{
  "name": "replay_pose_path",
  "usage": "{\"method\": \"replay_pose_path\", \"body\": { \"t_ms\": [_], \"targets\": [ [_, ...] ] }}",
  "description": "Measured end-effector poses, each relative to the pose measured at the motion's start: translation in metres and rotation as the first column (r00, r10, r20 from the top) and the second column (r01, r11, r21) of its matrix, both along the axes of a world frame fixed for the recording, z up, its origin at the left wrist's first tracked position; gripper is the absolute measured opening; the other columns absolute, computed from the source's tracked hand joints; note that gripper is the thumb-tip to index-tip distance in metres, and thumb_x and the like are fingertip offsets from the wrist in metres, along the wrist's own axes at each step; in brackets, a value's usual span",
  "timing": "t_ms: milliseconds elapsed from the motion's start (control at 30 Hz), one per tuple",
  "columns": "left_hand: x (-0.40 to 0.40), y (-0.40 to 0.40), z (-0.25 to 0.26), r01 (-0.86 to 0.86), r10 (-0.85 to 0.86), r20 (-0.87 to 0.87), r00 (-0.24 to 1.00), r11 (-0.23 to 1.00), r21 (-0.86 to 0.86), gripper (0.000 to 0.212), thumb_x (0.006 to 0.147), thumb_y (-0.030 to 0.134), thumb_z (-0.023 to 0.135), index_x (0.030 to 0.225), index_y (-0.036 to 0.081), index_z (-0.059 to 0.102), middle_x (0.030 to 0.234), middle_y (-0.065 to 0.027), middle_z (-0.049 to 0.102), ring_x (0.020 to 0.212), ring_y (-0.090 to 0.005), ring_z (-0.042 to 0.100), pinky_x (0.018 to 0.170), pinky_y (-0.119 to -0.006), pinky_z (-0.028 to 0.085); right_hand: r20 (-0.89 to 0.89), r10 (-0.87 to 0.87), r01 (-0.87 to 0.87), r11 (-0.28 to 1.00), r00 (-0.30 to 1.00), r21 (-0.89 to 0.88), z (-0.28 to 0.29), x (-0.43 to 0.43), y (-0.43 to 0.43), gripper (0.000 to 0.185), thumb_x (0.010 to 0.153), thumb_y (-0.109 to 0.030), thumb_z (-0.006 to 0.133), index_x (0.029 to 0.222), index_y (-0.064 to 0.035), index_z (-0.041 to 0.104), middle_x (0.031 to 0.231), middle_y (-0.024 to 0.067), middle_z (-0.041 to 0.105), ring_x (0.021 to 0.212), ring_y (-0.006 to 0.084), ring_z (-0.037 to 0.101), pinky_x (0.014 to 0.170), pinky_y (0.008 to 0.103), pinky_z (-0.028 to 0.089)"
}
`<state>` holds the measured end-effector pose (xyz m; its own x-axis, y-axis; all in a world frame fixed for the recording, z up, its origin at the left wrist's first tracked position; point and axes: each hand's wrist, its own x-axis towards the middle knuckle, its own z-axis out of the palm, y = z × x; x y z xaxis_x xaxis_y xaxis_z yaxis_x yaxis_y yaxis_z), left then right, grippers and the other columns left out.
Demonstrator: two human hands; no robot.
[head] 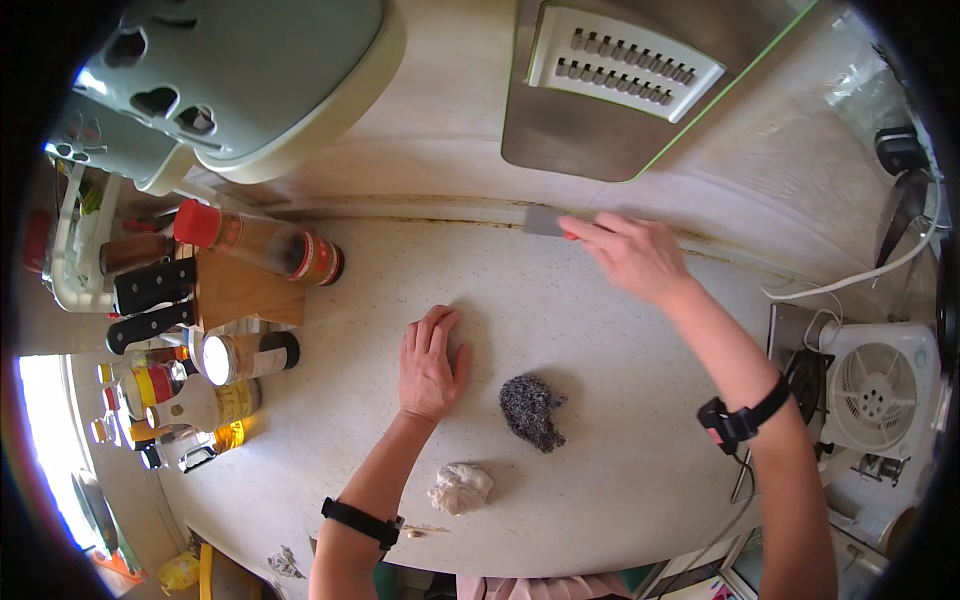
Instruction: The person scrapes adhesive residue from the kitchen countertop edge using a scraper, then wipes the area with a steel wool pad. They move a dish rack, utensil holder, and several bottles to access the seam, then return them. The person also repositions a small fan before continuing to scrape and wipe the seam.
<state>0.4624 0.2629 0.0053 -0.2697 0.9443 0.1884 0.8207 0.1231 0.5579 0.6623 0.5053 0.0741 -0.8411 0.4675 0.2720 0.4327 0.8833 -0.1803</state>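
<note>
My right hand grips a scraper with a flat grey blade and a bit of red handle showing. Its blade lies along the stained seam where the speckled white countertop meets the wall; exact contact is hard to tell. Palm down on the counter, my left hand holds nothing, its thumb spread from the fingers. To the right of it sits a dark grey scouring pad of wiry mesh. A crumpled whitish wad lies nearer to me.
A wooden knife block, a red-capped bottle and several jars and bottles crowd the left. Grey-green racks and a slotted metal panel hang on the wall. At right are a white fan and a cable.
</note>
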Motion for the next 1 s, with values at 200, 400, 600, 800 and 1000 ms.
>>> {"method": "replay_pose_path", "body": {
  "t_ms": [200,400,600,800,1000],
  "targets": [
    [-0.001,0.002,0.000,0.030,-0.031,0.028,0.999,0.998,0.046,0.041,0.083,0.008,0.065,0.123,0.002,0.058,0.130,-0.0168,0.056,0.112,-0.0379,0.054,0.099,-0.046,0.044,0.068,-0.077,0.078,0.997,0.995,-0.011,0.008,0.031,-0.004,0.043,0.085,-0.009,0.068,0.123,-0.0262,0.070,0.080,0.0003,0.063,0.068,0.0218,0.064,0.057,0.0352,0.053],
    [0.002,0.003,0.000,0.022,-0.021,-0.009,1.000,0.999,0.036,0.042,0.083,0.008,0.064,0.124,0.001,0.056,0.130,-0.0169,0.054,0.113,-0.0389,0.053,0.100,-0.046,0.043,0.084,-0.259,0.262,0.965,0.962,-0.027,0.004,0.180,0.015,0.041,0.089,-0.011,0.066,0.127,-0.0240,0.069,0.086,0.0026,0.067,0.068,0.0241,0.063,0.058,0.0356,0.052],
    [0.004,0.003,-0.001,0.034,-0.032,-0.038,0.999,0.998,0.046,0.043,0.082,0.007,0.064,0.124,0.001,0.056,0.130,-0.0170,0.054,0.112,-0.0395,0.052,0.100,-0.047,0.042,0.060,-0.178,0.179,0.984,0.982,-0.018,0.002,0.194,0.028,0.036,0.089,-0.012,0.067,0.123,-0.0236,0.071,0.076,0.0013,0.062,0.063,0.0214,0.061,0.053,0.0358,0.050],
    [0.007,0.004,0.000,0.035,-0.033,-0.068,0.997,0.999,0.032,0.043,0.082,0.007,0.063,0.124,0.000,0.056,0.130,-0.0182,0.054,0.111,-0.0397,0.052,0.099,-0.047,0.042,0.056,-0.013,0.008,0.997,0.998,0.078,0.011,0.168,0.037,0.041,0.085,-0.011,0.069,0.123,-0.0263,0.071,0.072,0.0017,0.055,0.064,0.0199,0.059,0.053,0.0338,0.049],
    [0.007,0.003,0.000,0.021,-0.020,-0.066,0.998,1.000,0.016,0.042,0.082,0.006,0.063,0.123,0.000,0.058,0.131,-0.0175,0.055,0.110,-0.0384,0.053,0.099,-0.046,0.042,-0.098,-0.096,0.106,0.989,0.991,0.106,0.000,0.168,0.039,0.039,0.084,-0.011,0.070,0.120,-0.0255,0.073,0.072,0.0007,0.058,0.064,0.0197,0.059,0.053,0.0333,0.049]
  ]
}}
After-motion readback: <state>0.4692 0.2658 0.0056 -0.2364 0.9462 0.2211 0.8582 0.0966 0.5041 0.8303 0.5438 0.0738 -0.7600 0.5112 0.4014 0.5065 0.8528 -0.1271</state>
